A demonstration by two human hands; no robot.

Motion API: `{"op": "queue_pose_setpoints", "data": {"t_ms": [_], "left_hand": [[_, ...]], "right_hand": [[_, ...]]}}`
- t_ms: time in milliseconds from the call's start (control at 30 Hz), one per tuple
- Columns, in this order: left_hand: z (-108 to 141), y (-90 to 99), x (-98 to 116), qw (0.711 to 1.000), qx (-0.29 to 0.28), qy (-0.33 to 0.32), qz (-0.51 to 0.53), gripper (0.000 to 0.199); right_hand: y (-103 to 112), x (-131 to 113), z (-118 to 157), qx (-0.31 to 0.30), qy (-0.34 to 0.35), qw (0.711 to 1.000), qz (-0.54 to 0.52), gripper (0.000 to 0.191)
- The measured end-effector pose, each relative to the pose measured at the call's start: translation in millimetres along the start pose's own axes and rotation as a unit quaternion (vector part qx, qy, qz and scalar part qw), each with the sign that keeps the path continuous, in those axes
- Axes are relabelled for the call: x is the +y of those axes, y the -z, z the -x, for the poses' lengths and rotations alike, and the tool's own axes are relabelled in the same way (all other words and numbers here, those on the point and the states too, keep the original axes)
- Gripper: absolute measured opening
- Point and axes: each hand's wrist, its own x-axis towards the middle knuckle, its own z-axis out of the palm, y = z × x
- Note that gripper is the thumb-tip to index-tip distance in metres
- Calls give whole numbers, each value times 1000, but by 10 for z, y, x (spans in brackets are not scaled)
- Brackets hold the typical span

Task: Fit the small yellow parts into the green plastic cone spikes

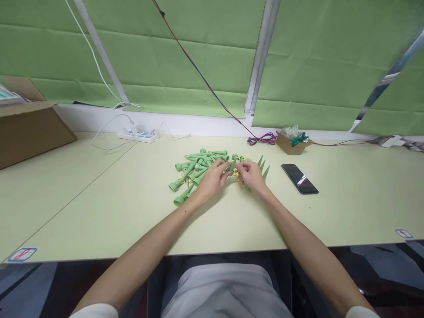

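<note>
Several green plastic cone-shaped pieces [187, 170] lie in a pile on the pale table [232, 221], to the left of and behind my left hand [213, 179]. That hand is closed around a green pointed piece [232, 165]. My right hand [251, 173] is close beside it, its fingers pinched together at small yellow parts; exactly what they grip is too small to make out. More yellow pieces [235, 173] show between the hands, and green pointed tips [266, 172] stick out to the right of my right hand.
A black phone [300, 179] lies at the right. Behind it are a small cardboard box [293, 145] with plastic wrap and a coiled cable [262, 139]. A power strip [142, 135] sits at the back left, near a large cardboard box [33, 132].
</note>
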Motion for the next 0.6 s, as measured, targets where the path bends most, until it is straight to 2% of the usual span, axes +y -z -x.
{"op": "queue_pose_setpoints", "data": {"t_ms": [200, 267, 300, 367, 467, 533, 600], "left_hand": [[-2, 40, 76, 993, 18, 107, 47, 34], [-15, 55, 100, 985, 2, 153, 80, 27], [-26, 61, 110, 978, -17, 179, 104, 31], [-50, 70, 134, 953, -63, 239, 175, 50], [-83, 94, 181, 892, -122, 323, 292, 66], [-94, 120, 214, 867, -146, 345, 327, 70], [-95, 147, 234, 859, -156, 350, 341, 71]], "right_hand": [[-1, 63, -38, 52, 28, 998, -29, 49], [12, 78, -51, 60, 35, 997, -37, 50], [17, 79, -53, 61, 37, 997, -41, 50], [22, 67, -46, 59, 44, 996, -46, 51], [10, 25, -18, 40, 60, 996, -58, 49], [-3, -4, 1, 20, 68, 995, -68, 49], [-10, -24, 14, 4, 70, 995, -72, 48]]}}
